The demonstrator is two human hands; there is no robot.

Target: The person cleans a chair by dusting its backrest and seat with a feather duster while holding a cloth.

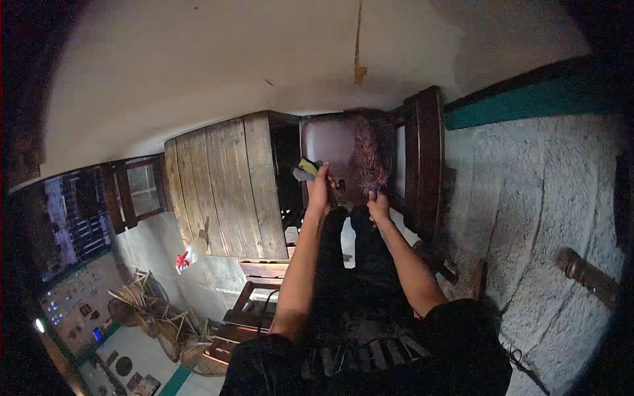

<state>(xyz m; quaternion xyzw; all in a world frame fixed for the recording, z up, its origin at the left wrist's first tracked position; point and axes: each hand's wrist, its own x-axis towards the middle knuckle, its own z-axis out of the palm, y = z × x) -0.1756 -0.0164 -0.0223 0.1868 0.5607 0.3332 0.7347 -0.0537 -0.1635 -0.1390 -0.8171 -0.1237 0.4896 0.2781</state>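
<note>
My right hand (378,207) is closed around the handle end of a brown feather duster (368,155). The duster's feathers lie over the right part of a dark brown padded seat (328,142). My left hand (319,190) is closed on a cloth (306,169), yellow-green and grey, which bunches out beyond the thumb. That hand is at the near left of the seat; whether it touches the padding I cannot tell. Something dark greenish shows by its fingers, too unclear to name.
A wooden plank table (224,191) stands left of the seat, with a red-topped spray bottle (191,256) at its near edge. Slatted wooden furniture (254,310) is at lower left, woven baskets (155,317) beyond it. A dark wooden frame (422,158) and rough wall (522,211) bound the right.
</note>
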